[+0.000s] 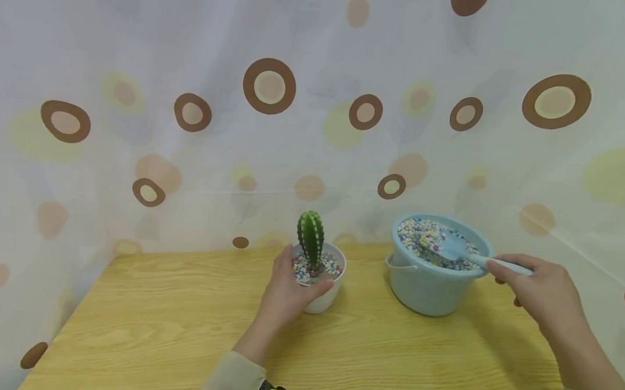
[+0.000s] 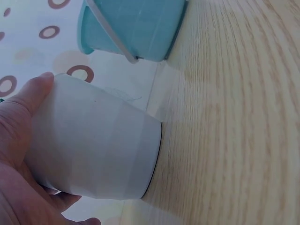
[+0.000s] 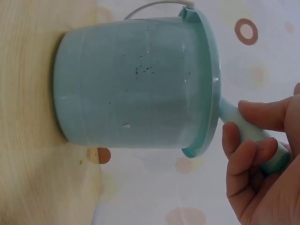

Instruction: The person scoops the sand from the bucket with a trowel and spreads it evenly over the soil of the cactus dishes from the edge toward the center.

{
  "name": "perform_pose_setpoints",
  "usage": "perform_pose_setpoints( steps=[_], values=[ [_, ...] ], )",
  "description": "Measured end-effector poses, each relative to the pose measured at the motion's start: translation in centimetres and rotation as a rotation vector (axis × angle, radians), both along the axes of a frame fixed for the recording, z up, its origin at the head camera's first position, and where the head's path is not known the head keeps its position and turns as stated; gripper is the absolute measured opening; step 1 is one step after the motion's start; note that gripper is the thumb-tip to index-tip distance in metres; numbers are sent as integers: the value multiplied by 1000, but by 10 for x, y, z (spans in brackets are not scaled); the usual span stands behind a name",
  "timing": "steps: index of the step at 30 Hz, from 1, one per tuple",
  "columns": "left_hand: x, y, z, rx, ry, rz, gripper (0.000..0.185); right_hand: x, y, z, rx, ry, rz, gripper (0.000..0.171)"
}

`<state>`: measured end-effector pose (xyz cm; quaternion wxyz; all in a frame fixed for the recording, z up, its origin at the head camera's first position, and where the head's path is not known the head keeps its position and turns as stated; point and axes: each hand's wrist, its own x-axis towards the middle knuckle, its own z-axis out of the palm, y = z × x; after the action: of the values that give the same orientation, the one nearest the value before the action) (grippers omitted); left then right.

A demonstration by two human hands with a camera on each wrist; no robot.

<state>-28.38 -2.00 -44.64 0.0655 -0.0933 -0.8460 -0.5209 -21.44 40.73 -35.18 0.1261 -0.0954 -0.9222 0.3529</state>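
A small white pot with a green cactus and coloured pebbles stands on the wooden table. My left hand grips the pot from the near side, thumb at the rim. To its right stands a light blue bucket filled with coloured pebbles. My right hand pinches the handle of a light blue scoop whose blade lies on the pebbles in the bucket.
A curtain with brown and yellow rings hangs close behind the table and along both sides. The table's left edge lies beyond the pot. Bare wood stretches in front of both containers.
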Motion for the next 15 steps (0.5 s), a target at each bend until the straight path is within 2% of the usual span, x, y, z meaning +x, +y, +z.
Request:
perform_pose_setpoints(
  steps=[15],
  values=[
    [1, -1, 2, 5, -8, 4, 123, -7, -13, -1, -43, -35, -2, 69]
  ],
)
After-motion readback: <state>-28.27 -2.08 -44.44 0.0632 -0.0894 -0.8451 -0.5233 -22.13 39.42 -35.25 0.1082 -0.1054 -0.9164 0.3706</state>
